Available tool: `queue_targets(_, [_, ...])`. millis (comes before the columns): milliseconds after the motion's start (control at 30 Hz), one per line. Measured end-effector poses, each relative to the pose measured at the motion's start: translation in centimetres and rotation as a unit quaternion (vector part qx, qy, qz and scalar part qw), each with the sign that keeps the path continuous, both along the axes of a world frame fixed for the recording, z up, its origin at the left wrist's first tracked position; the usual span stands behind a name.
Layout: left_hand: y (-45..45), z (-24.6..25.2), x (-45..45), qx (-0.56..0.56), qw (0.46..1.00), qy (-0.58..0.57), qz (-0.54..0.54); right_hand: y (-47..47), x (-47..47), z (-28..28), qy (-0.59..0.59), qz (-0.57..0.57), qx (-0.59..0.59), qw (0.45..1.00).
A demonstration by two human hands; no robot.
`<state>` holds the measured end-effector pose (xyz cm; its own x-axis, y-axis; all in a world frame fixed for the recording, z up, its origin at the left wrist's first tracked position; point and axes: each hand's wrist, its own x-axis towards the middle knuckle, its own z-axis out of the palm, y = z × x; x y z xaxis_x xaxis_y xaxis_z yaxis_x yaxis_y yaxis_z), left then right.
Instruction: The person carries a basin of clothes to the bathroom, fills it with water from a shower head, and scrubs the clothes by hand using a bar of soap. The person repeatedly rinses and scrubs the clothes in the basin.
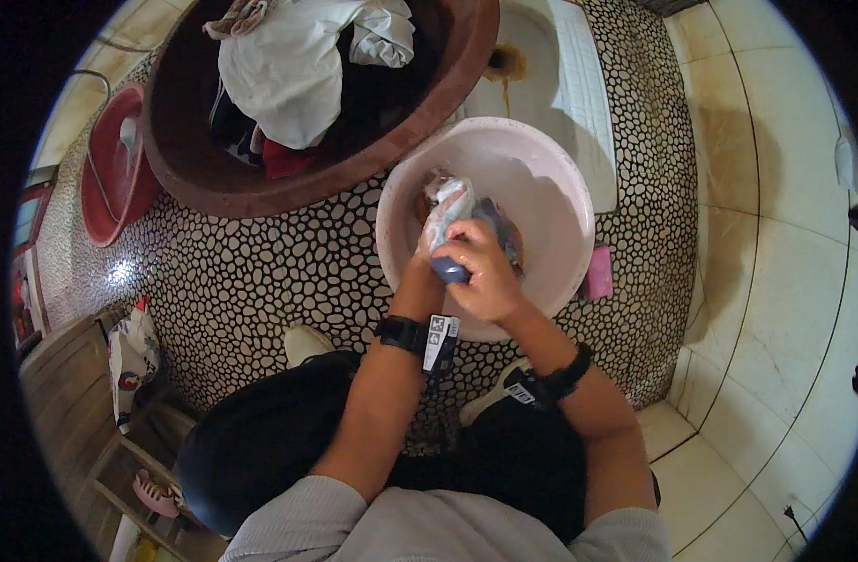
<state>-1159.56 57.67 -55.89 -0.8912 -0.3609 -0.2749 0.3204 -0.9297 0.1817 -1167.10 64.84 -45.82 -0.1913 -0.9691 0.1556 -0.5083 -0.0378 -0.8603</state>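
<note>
In a pale pink plastic basin point(555, 281) on the floor before me, both hands work close together. My left hand point(429, 239) holds a wet, whitish-blue cloth point(459, 204), which covers much of its fingers. Pressed against that cloth, my right hand point(485, 270) grips a dark blue, rounded object point(450, 270), perhaps a scrubbing brush; its underside is hidden. A wet grey-blue cloth point(498, 221) lies in the basin just beyond my right hand.
A large brown tub point(295, 200) holds a white garment point(281, 77) and red cloth point(285, 160). Behind the basin is a squat toilet point(527, 91). A pink block point(599, 272) lies right; a red basin point(95, 204) and a slatted rack point(63, 372) stand left.
</note>
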Motion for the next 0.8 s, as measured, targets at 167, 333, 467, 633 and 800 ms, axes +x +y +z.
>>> queue_targets(167, [3.2, -1.6, 2.0, 0.004, 0.999, -0.006, 0.047, -0.6, 1.0, -3.0, 0.082, -0.083, -0.015, 0.993])
queue_targets(333, [3.7, -1.0, -0.3, 0.065, 0.987, -0.121, 0.083, -1.2, -1.3, -5.3, 0.137, -0.159, 0.049, 0.976])
queue_targets(467, [2.1, 2.1, -2.7, -0.105, 0.941, -0.321, 0.021, -1.9, -6.3, -5.8, -0.027, -0.276, 0.216, 0.936])
queue_targets(633, [-1.1, 3.5, -2.9, -0.174, 0.929, -0.326, 0.002, -0.7, -10.6, -7.4, 0.132, -0.271, 0.129, 0.945])
queue_targets(800, [-0.4, 2.0, -2.4, -0.112, 0.901, -0.408, -0.092, 0.8, -8.0, -10.7, 0.251, 0.015, 0.343, 0.905])
